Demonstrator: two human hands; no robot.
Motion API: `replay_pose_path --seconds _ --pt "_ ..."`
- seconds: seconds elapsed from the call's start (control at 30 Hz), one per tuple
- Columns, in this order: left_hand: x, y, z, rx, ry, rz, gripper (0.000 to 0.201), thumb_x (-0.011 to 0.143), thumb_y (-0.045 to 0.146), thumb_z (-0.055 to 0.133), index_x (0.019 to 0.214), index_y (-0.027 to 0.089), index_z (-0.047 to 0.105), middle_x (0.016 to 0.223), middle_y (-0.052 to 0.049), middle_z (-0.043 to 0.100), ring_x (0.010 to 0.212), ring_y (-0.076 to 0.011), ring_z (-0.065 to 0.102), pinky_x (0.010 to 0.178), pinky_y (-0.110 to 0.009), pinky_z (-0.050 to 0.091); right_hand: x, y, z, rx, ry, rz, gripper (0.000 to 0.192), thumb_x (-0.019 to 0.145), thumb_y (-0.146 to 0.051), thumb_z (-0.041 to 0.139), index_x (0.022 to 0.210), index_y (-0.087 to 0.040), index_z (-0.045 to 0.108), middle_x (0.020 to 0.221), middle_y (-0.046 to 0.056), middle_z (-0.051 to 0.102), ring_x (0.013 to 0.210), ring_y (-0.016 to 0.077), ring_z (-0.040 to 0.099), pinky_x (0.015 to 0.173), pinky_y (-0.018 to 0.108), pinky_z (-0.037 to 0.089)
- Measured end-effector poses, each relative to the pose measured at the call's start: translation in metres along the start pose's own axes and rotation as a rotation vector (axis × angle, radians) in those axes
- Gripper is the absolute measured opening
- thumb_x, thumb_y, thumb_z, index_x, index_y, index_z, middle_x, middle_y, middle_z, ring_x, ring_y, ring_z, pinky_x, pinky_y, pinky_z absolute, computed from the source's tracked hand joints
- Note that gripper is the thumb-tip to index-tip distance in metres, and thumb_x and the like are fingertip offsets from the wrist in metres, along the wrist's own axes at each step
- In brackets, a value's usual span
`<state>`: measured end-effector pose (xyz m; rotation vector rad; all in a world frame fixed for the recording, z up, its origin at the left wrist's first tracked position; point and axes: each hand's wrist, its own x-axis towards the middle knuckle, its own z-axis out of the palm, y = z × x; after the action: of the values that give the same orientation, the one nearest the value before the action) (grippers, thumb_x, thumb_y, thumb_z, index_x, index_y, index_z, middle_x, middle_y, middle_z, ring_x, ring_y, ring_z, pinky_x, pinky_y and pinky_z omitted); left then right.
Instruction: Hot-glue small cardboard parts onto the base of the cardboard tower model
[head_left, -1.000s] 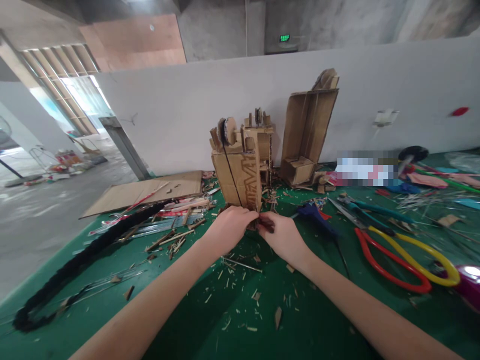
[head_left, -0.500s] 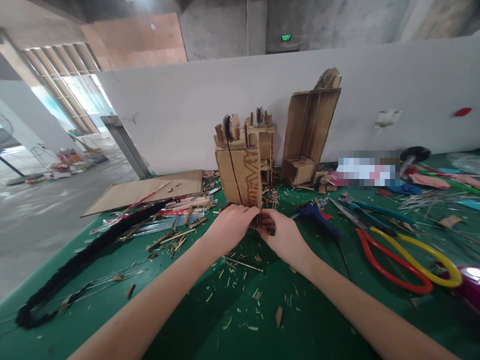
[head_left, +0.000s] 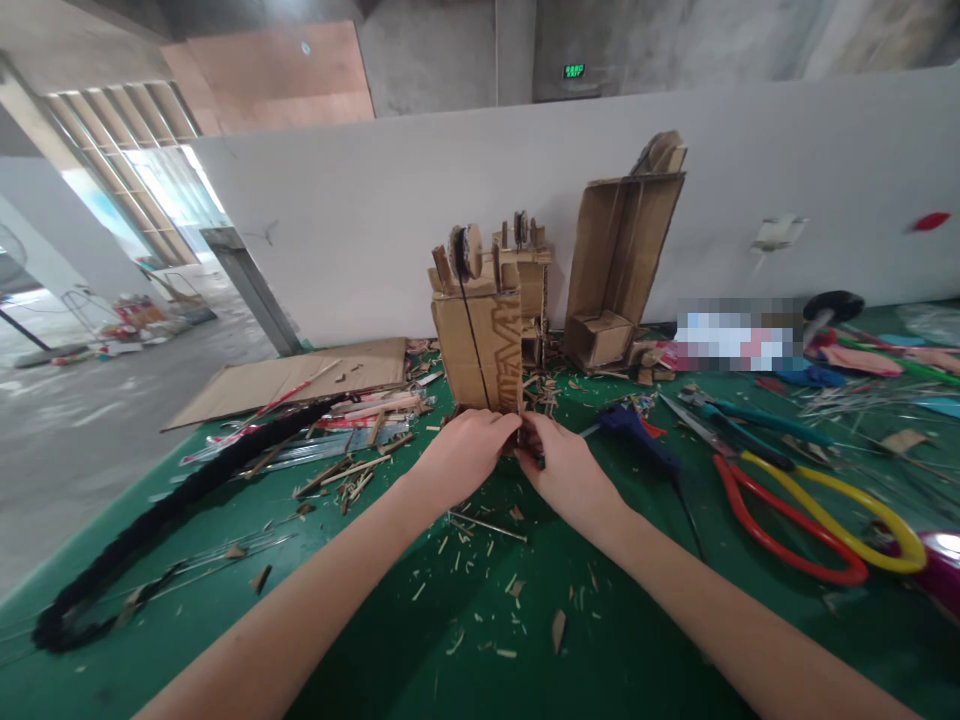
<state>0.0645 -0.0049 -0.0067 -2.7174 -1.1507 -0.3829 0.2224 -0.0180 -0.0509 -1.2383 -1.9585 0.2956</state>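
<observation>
Cardboard model upright on green table, now a little further back than a second ago. Left hand and right hand pinched narrow at its base, touching. Scissors well apart, to the right.

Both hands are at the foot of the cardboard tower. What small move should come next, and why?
Probably steady the cardboard tower with the left hand while the right hand presses at its base: both hands meet there, and the tower stands tall and narrow among scraps.
</observation>
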Motion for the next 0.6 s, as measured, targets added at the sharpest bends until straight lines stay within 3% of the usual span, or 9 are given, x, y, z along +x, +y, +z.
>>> replay_pose_path --seconds 0.17,0.6 --pt "0.001 0.002 -0.002 -0.012 -0.021 -0.03 0.018 0.086 0.01 0.039 0.094 0.018 0.053 0.085 -0.004 0.062 0.079 -0.0175 0.057 0.067 -0.029 0.045 0.0 -0.006 -0.005 -0.089 -0.052 -0.008 0.042 0.076 -0.008 0.046 0.118 -0.013 0.048 0.101 0.012 0.062 0.087 0.0206 0.06 0.078 0.034 0.048" --pt "0.001 0.003 0.003 -0.015 0.029 -0.012 0.014 0.086 0.01 0.04 0.088 0.018 0.052 0.078 -0.002 0.061 0.072 -0.0168 0.057 0.059 -0.026 0.043 0.001 -0.014 -0.005 -0.293 -0.075 0.042 0.028 0.078 -0.012 0.044 0.104 -0.012 0.052 0.089 0.011 0.063 0.075 0.0209 0.06 0.064 0.029 0.043"
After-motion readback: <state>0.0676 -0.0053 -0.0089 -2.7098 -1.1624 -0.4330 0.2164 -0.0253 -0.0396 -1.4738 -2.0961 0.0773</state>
